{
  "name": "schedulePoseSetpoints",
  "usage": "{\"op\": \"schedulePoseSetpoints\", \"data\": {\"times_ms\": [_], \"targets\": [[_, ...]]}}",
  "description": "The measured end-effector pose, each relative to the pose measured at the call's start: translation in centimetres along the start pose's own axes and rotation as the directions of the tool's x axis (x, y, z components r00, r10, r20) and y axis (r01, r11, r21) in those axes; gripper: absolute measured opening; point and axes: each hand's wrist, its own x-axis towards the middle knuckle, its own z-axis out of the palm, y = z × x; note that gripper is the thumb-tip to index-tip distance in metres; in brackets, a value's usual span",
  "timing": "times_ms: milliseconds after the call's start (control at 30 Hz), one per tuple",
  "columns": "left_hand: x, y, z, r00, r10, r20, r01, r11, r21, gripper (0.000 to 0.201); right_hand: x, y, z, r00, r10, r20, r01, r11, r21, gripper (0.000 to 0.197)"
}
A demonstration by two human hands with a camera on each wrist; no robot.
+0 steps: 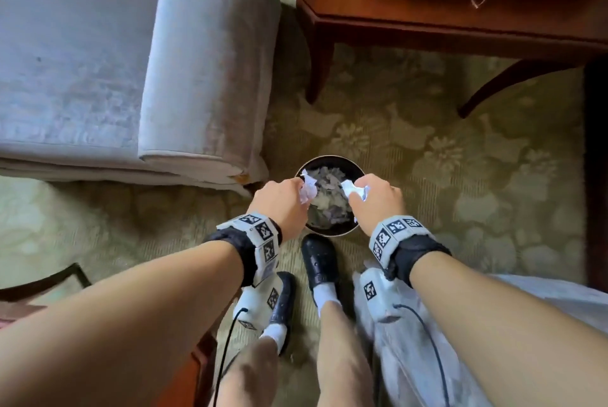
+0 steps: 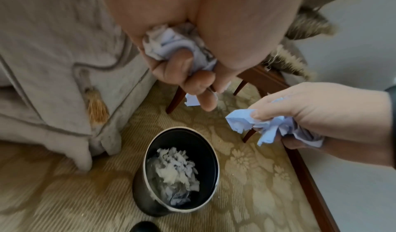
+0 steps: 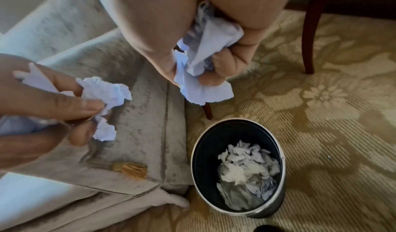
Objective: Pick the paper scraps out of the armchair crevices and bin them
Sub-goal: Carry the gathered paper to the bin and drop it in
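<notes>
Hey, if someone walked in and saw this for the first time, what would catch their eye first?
Most likely the two hands over the round black metal bin on the patterned green carpet: the left hand grips a wad of crumpled white paper scraps, and the right hand grips another crumpled white wad. The bin already holds a heap of torn white paper. The grey velvet armchair stands just left of it.

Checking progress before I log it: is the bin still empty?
No, the bin already holds a heap of paper scraps.
</notes>
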Motion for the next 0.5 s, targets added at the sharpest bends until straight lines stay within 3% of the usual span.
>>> {"op": "schedulePoseSetpoints", "data": {"times_ms": [267, 500], "targets": [[5.7, -1.4, 5.4, 0.996, -0.069, 0.058, 0.075, 0.992, -0.1, 0.003, 6.5, 3.9, 6.1, 0.981, 0.044, 0.187, -0.058, 0.996, 0.068, 0.038], [6.8, -1.5, 5.1, 0.991, -0.111, 0.069, 0.122, 0.974, -0.191, 0.007, 8.3, 4.1, 7.8, 0.975, 0.073, 0.212, -0.084, 0.996, 0.039, 0.037]]}}
